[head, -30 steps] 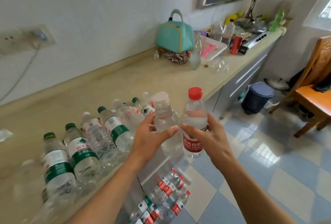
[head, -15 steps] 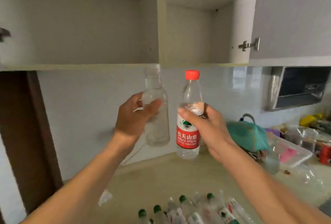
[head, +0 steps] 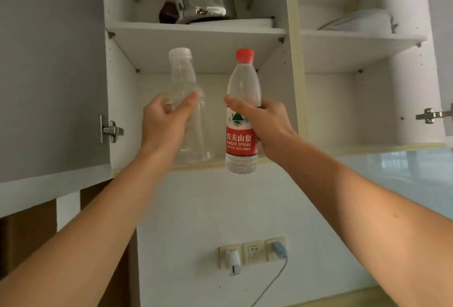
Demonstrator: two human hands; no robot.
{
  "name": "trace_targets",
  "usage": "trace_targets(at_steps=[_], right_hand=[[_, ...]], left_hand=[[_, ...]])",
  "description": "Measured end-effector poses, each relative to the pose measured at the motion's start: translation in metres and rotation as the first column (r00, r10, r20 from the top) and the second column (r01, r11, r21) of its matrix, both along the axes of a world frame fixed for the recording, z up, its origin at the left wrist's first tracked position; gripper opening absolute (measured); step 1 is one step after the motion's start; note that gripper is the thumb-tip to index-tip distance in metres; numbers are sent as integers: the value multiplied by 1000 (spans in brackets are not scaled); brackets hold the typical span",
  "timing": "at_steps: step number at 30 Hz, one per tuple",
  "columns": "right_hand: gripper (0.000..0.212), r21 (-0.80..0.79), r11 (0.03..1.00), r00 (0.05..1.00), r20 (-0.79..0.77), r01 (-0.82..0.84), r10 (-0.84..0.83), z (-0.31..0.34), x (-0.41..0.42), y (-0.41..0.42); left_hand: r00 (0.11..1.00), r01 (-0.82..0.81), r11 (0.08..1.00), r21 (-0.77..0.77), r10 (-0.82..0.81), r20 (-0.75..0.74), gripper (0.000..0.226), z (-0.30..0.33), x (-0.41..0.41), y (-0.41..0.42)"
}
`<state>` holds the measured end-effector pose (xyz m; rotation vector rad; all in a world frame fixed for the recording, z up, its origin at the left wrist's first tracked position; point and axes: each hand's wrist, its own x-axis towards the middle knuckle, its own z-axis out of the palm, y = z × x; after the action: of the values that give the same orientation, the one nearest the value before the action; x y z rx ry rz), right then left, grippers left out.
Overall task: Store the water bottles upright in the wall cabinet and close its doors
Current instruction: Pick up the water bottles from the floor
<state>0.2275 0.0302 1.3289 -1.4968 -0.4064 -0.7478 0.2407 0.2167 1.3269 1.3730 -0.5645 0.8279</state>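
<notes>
The step in hand looks like the lift-in — both bottles are raised in front of the wall cabinet [head: 296, 66], at its left compartment, not yet set on its bottom shelf [head: 245, 163]. The left hand [head: 163, 122] wraps its fingers and thumb round the clear bottle [head: 186, 100]; the right hand [head: 267, 125] grips the red-capped bottle [head: 241, 110] at mid-body. Both stand near upright, caps up, long axes vertical, the red one leaning slightly. Next they likely need carrying over the front edge and setting down on their bases — doors are open.
</notes>
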Motion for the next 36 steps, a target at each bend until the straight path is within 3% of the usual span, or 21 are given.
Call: trace_targets(at_steps=[5, 11, 18, 22, 28, 36], right_hand=[[40, 46, 999, 1000, -8, 26, -25, 22, 52, 9], [43, 56, 996, 996, -65, 66, -62, 22, 103, -1], [37, -205, 979, 995, -101, -6, -15, 15, 132, -26], [34, -306, 949, 990, -95, 71, -105, 14, 147, -42], [46, -332, 929, 973, -103, 161, -206, 13, 174, -43], [46, -410, 881, 951, -91, 235, -296, 9, 183, -39]], left_hand=[[988, -140, 985, 98, 146, -50, 48, 10, 50, 1], [971, -197, 966, 169, 217, -105, 47, 0, 107, -8], [954, -56, 871, 488, 192, -233, 59, 4, 136, -5], [948, -8, 866, 499, 165, -272, 53, 5, 154, -12], [929, 19, 868, 496, 168, -329, 59, 10, 188, -32], [912, -119, 777, 618, 332, -242, 59, 13, 208, -41]])
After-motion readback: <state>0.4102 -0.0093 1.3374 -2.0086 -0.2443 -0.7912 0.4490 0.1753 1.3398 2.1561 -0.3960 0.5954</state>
